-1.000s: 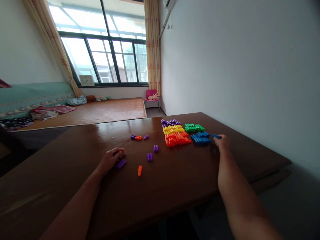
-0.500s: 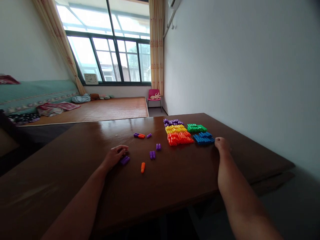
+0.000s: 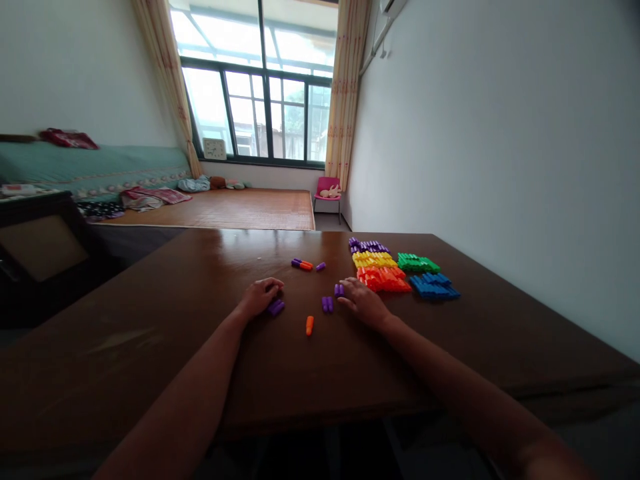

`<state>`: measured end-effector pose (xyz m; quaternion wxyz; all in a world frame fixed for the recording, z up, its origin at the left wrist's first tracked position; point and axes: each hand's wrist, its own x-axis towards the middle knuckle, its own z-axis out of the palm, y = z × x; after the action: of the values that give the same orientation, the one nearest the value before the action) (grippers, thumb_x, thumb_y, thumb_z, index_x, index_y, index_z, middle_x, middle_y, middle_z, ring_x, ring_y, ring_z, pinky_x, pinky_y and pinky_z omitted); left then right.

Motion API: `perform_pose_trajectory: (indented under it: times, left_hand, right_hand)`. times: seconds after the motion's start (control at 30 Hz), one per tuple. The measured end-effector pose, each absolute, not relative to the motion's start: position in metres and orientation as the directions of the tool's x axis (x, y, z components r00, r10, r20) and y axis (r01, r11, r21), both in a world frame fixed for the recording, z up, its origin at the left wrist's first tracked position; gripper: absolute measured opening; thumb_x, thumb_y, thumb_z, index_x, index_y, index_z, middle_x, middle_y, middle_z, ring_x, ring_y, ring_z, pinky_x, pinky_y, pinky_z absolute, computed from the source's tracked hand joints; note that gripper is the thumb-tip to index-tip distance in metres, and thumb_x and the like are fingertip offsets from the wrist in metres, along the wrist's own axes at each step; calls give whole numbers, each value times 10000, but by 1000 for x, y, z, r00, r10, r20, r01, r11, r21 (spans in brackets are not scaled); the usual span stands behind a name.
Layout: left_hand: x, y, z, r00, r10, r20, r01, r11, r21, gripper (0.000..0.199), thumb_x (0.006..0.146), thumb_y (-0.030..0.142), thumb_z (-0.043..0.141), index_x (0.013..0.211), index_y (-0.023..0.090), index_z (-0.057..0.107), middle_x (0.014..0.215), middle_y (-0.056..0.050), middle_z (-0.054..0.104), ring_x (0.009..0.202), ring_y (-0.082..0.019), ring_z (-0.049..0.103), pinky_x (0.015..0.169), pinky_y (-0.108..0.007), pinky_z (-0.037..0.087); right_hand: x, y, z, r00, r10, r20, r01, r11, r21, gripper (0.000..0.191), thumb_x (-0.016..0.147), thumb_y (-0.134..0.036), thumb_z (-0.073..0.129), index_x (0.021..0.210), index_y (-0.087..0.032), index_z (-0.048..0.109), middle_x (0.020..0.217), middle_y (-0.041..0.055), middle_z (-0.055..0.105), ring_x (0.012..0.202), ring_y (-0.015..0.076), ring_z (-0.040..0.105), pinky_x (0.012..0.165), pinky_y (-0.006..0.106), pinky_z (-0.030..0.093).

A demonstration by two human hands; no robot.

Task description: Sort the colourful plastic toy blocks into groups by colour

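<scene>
The right hand (image 3: 364, 304) is half open at the purple pair (image 3: 339, 291), grip unclear; a light side pinch suits it. The left hand (image 3: 259, 297) curls loosely, its contents hidden.

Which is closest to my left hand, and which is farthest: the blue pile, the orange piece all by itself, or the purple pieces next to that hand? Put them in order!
From your left hand:
1. Purple pieces, right beside it.
2. Lone orange piece, to its right, closer to you.
3. Blue pile, far over on the right.
</scene>
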<state>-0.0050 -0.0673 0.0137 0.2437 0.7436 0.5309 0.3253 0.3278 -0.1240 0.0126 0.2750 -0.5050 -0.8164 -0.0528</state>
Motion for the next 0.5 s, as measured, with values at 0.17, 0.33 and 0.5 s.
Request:
perform_pose_trajectory:
  times: [0.17,0.33,0.5]
  left_hand:
    - [-5,-67,13,239,944,227,642,-329,692,349,794,390,472,973,189,695,851,-31,730,731,-181,659,668,-271,486]
    - [-4,-69,15,242,943,230,658,-334,675,346,793,397,477,965,195,698,861,-30,735,753,-189,661,666,-269,485]
    - [-4,-71,17,236,942,239,678,-335,654,335,798,394,477,968,210,700,896,-26,738,797,-194,665,684,-264,484]
  right_hand:
    - [294,-107,5,-302,875,379,889,402,-221,388,927,-385,479,1207,-146,601,1126,138,633,1088,250,552,968,394,432]
    - [293,-106,8,-323,873,365,851,437,-291,311,907,-327,524,1144,-162,639,1134,110,640,1030,233,559,943,384,438]
    - [309,-111,12,-439,853,283,773,519,-365,339,863,-262,582,1187,-170,619,1197,107,629,1071,240,562,967,398,430]
